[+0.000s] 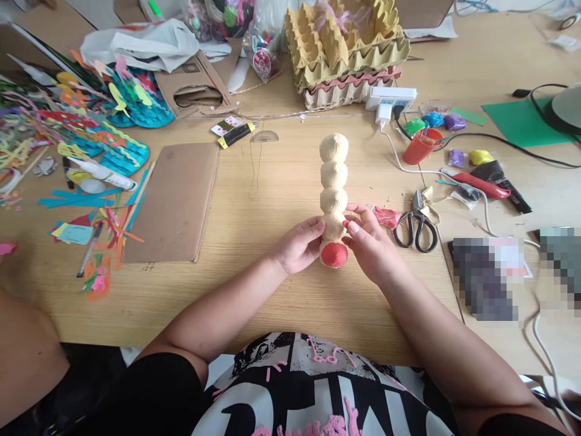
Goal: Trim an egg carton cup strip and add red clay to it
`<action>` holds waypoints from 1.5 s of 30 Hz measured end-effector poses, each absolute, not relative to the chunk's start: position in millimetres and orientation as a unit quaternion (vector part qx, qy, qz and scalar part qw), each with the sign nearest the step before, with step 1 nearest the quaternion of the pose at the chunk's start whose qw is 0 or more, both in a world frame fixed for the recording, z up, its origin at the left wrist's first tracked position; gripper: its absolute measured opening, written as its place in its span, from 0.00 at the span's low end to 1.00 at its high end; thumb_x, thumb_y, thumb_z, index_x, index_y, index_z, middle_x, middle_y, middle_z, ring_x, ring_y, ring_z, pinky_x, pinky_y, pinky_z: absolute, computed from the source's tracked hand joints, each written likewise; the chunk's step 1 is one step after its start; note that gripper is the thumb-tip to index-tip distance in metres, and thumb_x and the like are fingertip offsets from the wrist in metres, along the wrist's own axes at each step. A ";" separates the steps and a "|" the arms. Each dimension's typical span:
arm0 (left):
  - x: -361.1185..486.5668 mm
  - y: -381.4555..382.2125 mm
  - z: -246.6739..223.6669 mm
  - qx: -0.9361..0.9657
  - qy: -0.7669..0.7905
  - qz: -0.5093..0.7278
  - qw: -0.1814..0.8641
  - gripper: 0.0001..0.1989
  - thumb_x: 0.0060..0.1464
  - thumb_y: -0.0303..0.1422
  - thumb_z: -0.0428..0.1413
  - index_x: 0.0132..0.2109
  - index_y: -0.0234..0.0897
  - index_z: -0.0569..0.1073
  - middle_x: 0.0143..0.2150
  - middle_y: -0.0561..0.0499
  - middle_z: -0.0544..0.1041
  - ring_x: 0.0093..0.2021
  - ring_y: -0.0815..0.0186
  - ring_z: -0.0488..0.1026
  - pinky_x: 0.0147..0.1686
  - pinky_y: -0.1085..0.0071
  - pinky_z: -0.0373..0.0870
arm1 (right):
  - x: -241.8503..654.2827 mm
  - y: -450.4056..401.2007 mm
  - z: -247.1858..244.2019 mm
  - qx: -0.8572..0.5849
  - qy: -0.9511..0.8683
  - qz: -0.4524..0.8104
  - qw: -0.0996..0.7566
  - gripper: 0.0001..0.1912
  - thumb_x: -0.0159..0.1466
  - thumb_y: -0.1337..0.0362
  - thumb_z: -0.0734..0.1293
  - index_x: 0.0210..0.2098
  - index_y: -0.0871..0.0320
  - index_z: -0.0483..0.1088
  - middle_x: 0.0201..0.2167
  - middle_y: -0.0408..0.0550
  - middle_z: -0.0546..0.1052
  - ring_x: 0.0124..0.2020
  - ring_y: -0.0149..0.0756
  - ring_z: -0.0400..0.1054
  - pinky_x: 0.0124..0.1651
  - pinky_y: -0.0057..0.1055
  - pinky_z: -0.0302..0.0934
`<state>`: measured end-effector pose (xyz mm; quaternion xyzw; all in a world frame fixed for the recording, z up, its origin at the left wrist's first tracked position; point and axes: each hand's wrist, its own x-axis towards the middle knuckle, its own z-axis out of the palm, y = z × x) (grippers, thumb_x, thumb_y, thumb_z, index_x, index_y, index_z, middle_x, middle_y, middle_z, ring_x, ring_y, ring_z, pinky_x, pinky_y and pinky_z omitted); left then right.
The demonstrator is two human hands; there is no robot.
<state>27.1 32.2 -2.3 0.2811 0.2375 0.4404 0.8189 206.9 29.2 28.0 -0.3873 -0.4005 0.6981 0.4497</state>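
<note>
A pale strip of several rounded cups (334, 172), like a cut piece of egg tray, lies lengthwise between my hands. Its nearest cup is filled with a red patch (334, 255). My left hand (302, 243) grips the strip's left side near that end, thumb on top. On the other side, my right hand (370, 242) has its thumb and fingers closed around a small red bit (346, 224) against the strip's edge. Just beyond the right hand lie a red crumpled packet (385, 217) and black-handled scissors (416, 225).
Stacked egg trays (347, 54) stand at the back beside a white power strip (391, 97). A red cup (422, 146) and clay packets are at right. Cardboard (172, 203) and colourful paper scraps lie at left. A person's bare limb (27, 357) shows at lower left.
</note>
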 end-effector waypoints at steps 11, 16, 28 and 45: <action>25.8 31.9 -6.8 0.286 0.287 0.433 0.805 0.18 0.56 0.48 0.71 0.41 0.36 0.81 0.36 0.49 0.79 0.33 0.67 0.73 0.33 0.68 0.68 | 209.5 32.2 23.3 -0.387 -0.389 0.707 0.446 0.36 0.57 0.54 0.83 0.57 0.49 0.64 0.35 0.39 0.82 0.38 0.36 0.76 0.47 0.36 0.70; 29.5 29.0 -0.3 0.300 0.299 0.433 0.796 0.24 0.54 0.52 0.71 0.43 0.35 0.80 0.36 0.49 0.79 0.34 0.68 0.73 0.33 0.70 0.67 | 208.3 33.5 18.2 -0.388 -0.396 0.698 0.453 0.38 0.55 0.55 0.85 0.56 0.49 0.64 0.34 0.38 0.80 0.37 0.35 0.76 0.44 0.34 0.70; 33.0 27.9 3.9 0.279 0.319 0.440 0.791 0.25 0.48 0.49 0.75 0.42 0.34 0.79 0.38 0.50 0.82 0.35 0.68 0.76 0.37 0.70 0.71 | 207.0 35.9 10.6 -0.356 -0.406 0.715 0.444 0.35 0.56 0.55 0.85 0.55 0.48 0.66 0.41 0.42 0.83 0.43 0.37 0.79 0.51 0.37 0.73; 34.5 24.9 3.3 0.291 0.342 0.465 0.763 0.24 0.50 0.50 0.74 0.40 0.36 0.78 0.36 0.51 0.81 0.35 0.69 0.75 0.35 0.72 0.68 | 207.7 34.7 19.3 -0.340 -0.404 0.727 0.438 0.31 0.58 0.50 0.83 0.54 0.46 0.69 0.38 0.41 0.82 0.42 0.39 0.77 0.54 0.41 0.73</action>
